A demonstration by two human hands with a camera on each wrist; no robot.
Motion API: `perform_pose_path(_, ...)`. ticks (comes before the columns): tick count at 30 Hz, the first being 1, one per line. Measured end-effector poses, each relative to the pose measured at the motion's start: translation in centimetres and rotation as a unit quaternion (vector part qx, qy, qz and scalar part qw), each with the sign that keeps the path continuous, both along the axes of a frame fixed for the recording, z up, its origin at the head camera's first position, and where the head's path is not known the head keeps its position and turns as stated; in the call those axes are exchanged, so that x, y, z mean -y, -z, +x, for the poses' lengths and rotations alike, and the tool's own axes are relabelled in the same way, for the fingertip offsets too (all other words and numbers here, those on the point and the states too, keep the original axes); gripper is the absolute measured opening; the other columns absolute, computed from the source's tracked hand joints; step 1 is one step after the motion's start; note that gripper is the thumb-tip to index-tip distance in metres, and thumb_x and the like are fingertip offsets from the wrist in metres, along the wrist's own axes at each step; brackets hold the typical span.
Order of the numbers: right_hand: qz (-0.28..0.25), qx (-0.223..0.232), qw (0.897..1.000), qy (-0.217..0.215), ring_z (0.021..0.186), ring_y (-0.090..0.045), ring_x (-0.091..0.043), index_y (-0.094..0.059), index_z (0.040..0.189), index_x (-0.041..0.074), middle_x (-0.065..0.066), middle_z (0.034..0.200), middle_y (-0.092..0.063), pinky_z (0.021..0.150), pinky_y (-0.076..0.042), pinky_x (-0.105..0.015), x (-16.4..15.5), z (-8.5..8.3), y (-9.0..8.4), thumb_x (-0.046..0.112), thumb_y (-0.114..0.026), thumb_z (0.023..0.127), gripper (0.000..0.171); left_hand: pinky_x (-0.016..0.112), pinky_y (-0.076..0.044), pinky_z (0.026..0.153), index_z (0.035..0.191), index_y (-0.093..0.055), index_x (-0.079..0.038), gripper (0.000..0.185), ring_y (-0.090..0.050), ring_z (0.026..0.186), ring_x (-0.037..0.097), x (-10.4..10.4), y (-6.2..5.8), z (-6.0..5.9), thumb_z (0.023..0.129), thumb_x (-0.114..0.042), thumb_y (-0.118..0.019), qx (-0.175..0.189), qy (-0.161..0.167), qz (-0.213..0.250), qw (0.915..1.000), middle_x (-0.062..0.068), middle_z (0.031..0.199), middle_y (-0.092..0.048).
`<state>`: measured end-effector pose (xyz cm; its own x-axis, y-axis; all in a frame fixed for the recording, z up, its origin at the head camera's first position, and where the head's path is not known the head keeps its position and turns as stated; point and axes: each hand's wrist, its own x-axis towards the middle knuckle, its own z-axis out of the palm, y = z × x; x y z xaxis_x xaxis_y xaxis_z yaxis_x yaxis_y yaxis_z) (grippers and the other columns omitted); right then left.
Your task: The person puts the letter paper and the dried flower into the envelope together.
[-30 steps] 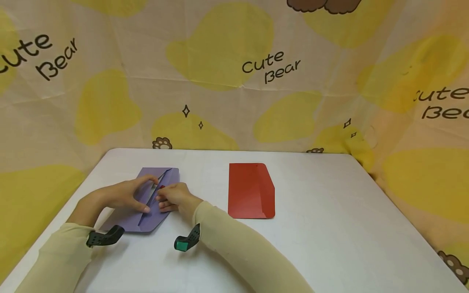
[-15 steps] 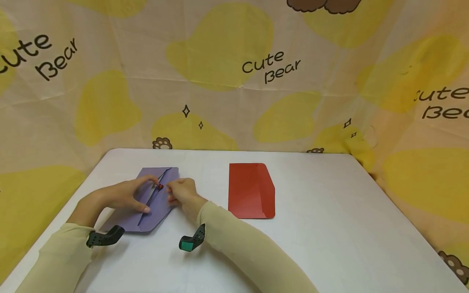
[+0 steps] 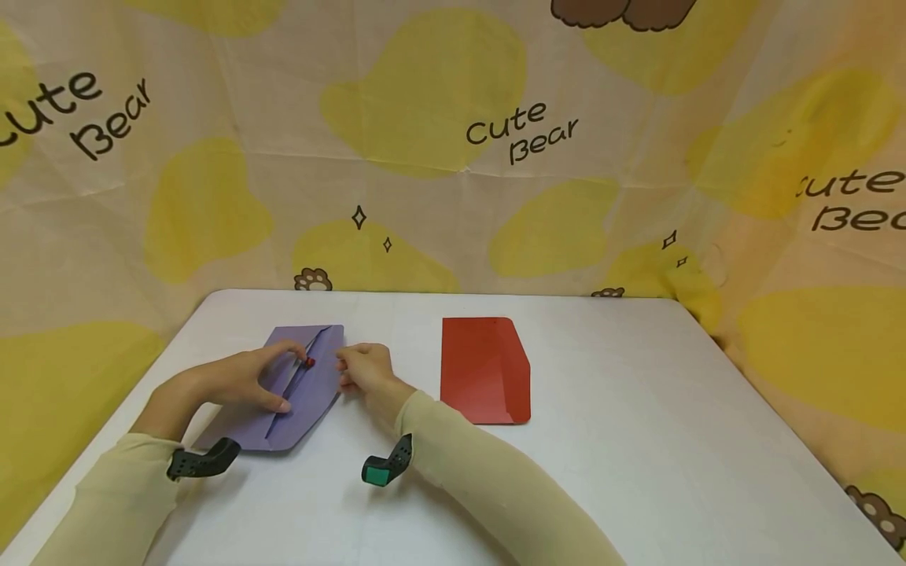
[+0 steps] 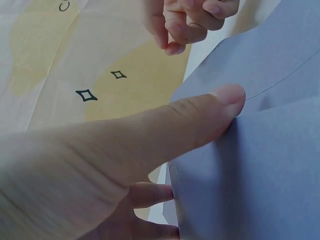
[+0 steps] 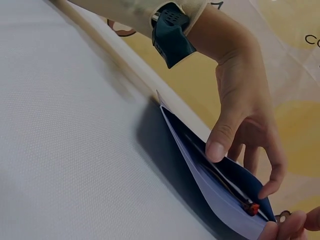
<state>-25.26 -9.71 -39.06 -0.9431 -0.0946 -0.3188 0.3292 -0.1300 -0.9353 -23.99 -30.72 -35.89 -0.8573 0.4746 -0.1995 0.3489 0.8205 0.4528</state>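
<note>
Red envelope [image 3: 484,370] flat on white table [image 3: 637,440], right of centre, flap side toward right, corners there cut at a slant. Cloth backdrop [image 3: 425,157] behind and along both sides of table: cream with yellow blotches, "Cute Bear" lettering, small diamond outlines, brown paw prints near table's far edge. Brown bear shape at backdrop's top edge, partly cut off.

Head overview, two close wrist views
</note>
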Motion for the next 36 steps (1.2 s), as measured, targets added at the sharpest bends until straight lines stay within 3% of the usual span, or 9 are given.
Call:
perform_pose_path(10,-0.004,-0.006,1.0,-0.011,0.044,-0.047,-0.003,-0.071,0.101,-0.003,0.002,0.066,-0.057,0.044,-0.047,-0.016,-0.8,-0.2,-0.1,0.006,-0.062,0.095,0.014,0.055,-0.047,0.092,0.133,-0.044,-0.023,0.07,-0.055,0.106,0.035,0.0,0.2,-0.3,0.079,-0.043,-0.085,-0.001,-0.003,-0.003,1.0,0.026,0.132,-0.053)
perform_pose_path(16,-0.001,-0.008,1.0,-0.013,0.046,-0.047,-0.004,-0.072,0.105,-0.002,0.002,0.069,-0.057,0.046,-0.048,-0.016,-1.3,-0.4,-0.2,0.006,-0.06,0.096,0.017,0.051,-0.045,0.09,0.13,-0.044,-0.02,0.067,-0.052,0.105,0.034,-0.1,0.1,-0.3,0.079,-0.037,-0.085,0.0,0.016,0.017,0.9997,0.024,0.13,-0.053)
perform_pose_path(23,0.0,-0.012,1.0,-0.012,0.046,-0.046,-0.003,-0.071,0.103,-0.003,0.003,0.066,-0.056,0.045,-0.048,-0.016,-1.8,-0.5,-0.3,0.006,-0.061,0.095,0.016,0.054,-0.044,0.094,0.127,-0.044,-0.018,0.065,-0.05,0.109,0.037,-0.1,0.4,-0.3,0.079,-0.033,-0.085,-0.003,0.017,0.029,0.9994,0.023,0.133,-0.051)
perform_pose_path(36,-0.001,-0.008,1.0,-0.005,0.045,-0.046,-0.004,-0.07,0.099,-0.002,0.004,0.065,-0.055,0.045,-0.048,-0.018,-2.3,-0.7,-0.5,0.006,-0.063,0.093,0.012,0.049,-0.046,0.09,0.124,-0.048,-0.015,0.059,-0.054,0.104,0.033,-0.4,0.5,-0.2,0.08,-0.032,-0.083,-0.045,-0.002,0.014,0.9989,0.02,0.126,-0.056)
